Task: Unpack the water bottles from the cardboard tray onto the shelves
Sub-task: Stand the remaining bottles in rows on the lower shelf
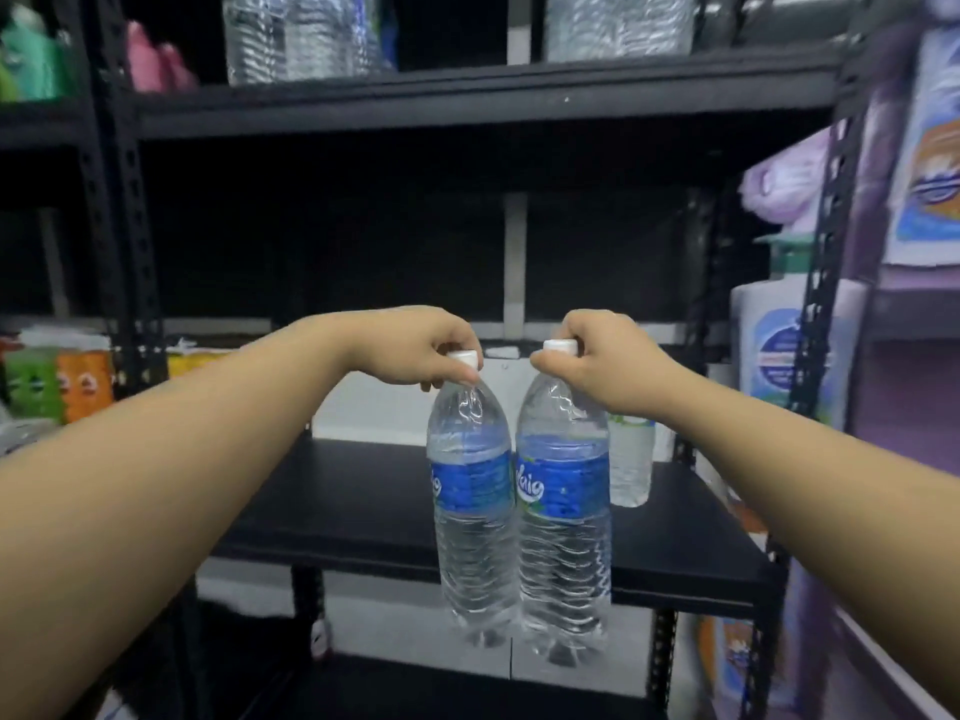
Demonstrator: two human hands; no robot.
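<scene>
Two clear water bottles with blue labels and white caps hang side by side in front of a black shelf (363, 501). My left hand (415, 340) pinches the neck of the left bottle (472, 511) just under its cap. My right hand (602, 356) grips the right bottle (563, 522) by its cap and neck. Both bottles hang in the air before the shelf's front edge, their bottoms below the shelf board. A smaller clear bottle (631, 459) stands on the shelf behind them at the right. The cardboard tray is out of view.
Wrapped packs of water bottles (301, 33) sit on the upper shelf (467, 96). Black perforated uprights (130, 226) frame the bay. Detergent bottles (779, 350) and purple packs crowd the right rack; coloured packs (57, 387) stand at the left.
</scene>
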